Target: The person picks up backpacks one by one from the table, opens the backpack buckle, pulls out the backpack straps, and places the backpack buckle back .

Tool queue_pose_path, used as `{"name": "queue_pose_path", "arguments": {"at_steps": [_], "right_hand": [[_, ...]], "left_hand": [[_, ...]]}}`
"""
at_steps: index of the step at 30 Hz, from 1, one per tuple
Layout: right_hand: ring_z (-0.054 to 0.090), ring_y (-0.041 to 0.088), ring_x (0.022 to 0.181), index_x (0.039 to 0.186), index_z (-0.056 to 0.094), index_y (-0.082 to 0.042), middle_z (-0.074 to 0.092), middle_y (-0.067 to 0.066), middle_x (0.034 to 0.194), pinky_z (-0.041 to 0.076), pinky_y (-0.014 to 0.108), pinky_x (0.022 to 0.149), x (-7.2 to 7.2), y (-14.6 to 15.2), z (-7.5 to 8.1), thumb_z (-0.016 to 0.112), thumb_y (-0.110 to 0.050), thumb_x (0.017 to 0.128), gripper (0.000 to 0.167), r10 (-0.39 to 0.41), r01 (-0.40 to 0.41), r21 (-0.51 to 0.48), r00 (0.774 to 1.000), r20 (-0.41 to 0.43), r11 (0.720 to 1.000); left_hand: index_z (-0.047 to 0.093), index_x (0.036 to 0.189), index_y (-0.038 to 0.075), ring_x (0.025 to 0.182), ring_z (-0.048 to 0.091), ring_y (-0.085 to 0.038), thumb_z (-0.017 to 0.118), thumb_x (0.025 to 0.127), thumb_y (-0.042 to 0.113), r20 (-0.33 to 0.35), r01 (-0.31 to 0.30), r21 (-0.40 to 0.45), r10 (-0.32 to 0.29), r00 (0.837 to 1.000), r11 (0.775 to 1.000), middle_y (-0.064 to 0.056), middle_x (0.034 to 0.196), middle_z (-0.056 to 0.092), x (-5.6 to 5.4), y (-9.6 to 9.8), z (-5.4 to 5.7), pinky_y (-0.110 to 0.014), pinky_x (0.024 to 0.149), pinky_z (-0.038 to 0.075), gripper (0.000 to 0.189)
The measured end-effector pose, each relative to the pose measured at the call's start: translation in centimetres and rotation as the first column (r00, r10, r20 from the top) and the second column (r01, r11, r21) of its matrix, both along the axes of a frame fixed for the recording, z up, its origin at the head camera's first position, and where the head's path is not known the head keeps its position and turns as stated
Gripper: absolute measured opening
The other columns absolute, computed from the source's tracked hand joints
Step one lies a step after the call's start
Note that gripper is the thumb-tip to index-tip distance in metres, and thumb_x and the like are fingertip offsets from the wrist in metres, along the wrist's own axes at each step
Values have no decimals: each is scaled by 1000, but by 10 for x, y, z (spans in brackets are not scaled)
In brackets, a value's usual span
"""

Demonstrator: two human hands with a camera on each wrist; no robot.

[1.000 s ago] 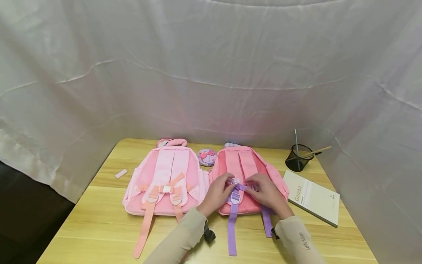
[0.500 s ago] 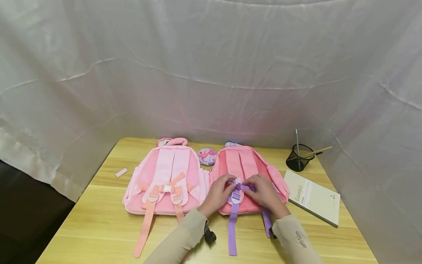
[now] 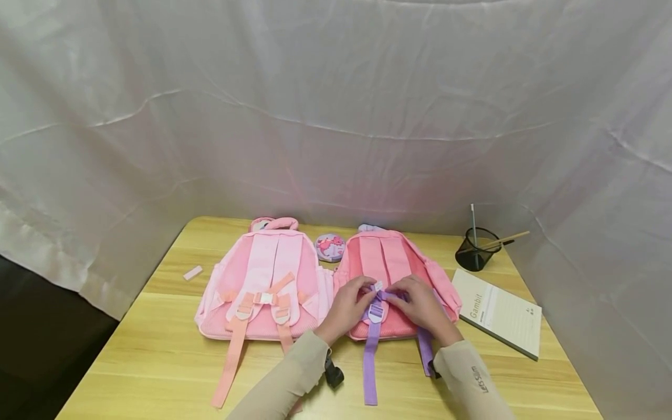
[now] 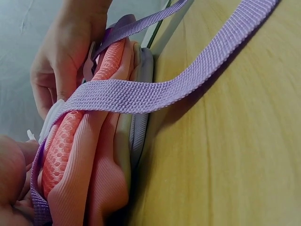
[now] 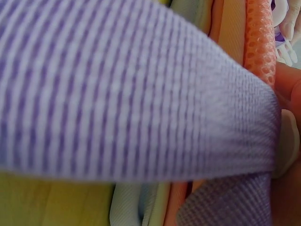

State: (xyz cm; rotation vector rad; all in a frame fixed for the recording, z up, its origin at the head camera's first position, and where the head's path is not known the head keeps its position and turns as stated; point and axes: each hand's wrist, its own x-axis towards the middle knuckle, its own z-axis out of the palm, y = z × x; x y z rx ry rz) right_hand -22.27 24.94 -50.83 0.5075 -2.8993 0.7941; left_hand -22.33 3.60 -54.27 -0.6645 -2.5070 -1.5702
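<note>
On the right of the table lies a coral-pink backpack (image 3: 362, 256), back panel up, with purple webbing straps (image 3: 370, 367). My left hand (image 3: 343, 306) pinches a white plastic buckle (image 3: 378, 286) over its left shoulder strap; the white prongs (image 5: 288, 52) show in the right wrist view. Fingers of my right hand (image 3: 420, 303) pinch a short purple strap (image 3: 387, 296) right beside the buckle. A white strap adjuster (image 3: 375, 315) sits just below. In the left wrist view a hanging purple strap (image 4: 127, 96) crosses in front of the bag. The fingertips partly hide the buckle.
A light pink backpack (image 3: 262, 251) with a fastened white buckle (image 3: 266, 298) lies to the left. Around them are a round patterned pouch (image 3: 330, 248), a small pink bar (image 3: 192, 272), a notebook (image 3: 499, 315) and a black mesh pen cup (image 3: 475, 256). Grey curtain surrounds the table.
My right hand has shifted slightly left with the short purple strap, closer to the buckle. My left hand has stayed in place on the buckle.
</note>
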Motion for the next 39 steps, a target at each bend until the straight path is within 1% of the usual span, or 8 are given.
{"name": "queue_pose_path", "arguments": {"at_steps": [8,11,18,22,24,28,33,39], "right_hand": [[63,18,103,107,80,-17,74,-4,104,52,46,97,-1,-3,3,79,-21,93,15,2,-1,-36,1000,14,999],[65,19,103,108,80,-16,75,-2,105,53,48,96,-3,-4,4,79,-20,93,16,7,-6,-53,1000,13,999],[69,17,102,114,78,-14,76,0,110,55,45,96,-2,-6,6,76,-22,95,20,2,6,-110,997,75,994],[69,17,103,116,78,-15,76,-1,111,55,45,97,-2,-8,7,76,-22,95,22,15,-4,-120,996,93,993],[68,16,101,116,78,-14,76,0,110,55,44,96,-2,-8,6,77,-22,95,23,19,-6,-127,995,97,992],[65,13,94,115,78,-14,75,-2,106,55,39,91,0,-4,4,81,-20,91,24,22,-14,-109,997,79,994],[66,11,92,110,79,-15,75,-3,102,56,39,88,0,-2,3,83,-18,89,22,62,-60,-62,998,31,996],[63,9,87,108,79,-17,75,-5,99,55,36,85,-2,-5,4,82,-19,90,18,51,-50,-30,998,41,998]], "left_hand": [[67,126,13,97,65,-11,65,103,18,-12,-15,-13,14,1000,1000,-1,106,70,1,0,1,-29,89,53,24],[67,125,13,95,64,-11,66,102,19,-23,-22,-23,22,1000,999,-1,105,70,2,0,1,-29,87,53,24],[67,124,14,93,61,-11,67,102,19,-27,-24,-62,22,999,998,0,103,68,4,0,2,-27,85,51,23],[68,124,15,93,61,-11,66,102,19,-15,-27,-51,26,1000,998,1,103,68,4,0,1,-28,86,51,22],[68,123,16,93,61,-11,66,103,19,-15,-26,-47,26,1000,999,1,104,68,4,0,1,-29,87,51,20],[68,121,16,95,62,-11,65,103,18,-20,-23,-41,22,1000,999,1,104,69,3,2,0,-29,87,52,18],[68,121,14,94,64,-11,64,103,18,-41,-25,-33,23,999,999,0,103,70,3,1,1,-30,87,53,18],[68,121,13,93,63,-11,65,103,17,-39,-20,-26,19,999,999,-1,102,70,3,1,1,-29,86,53,19]]}}
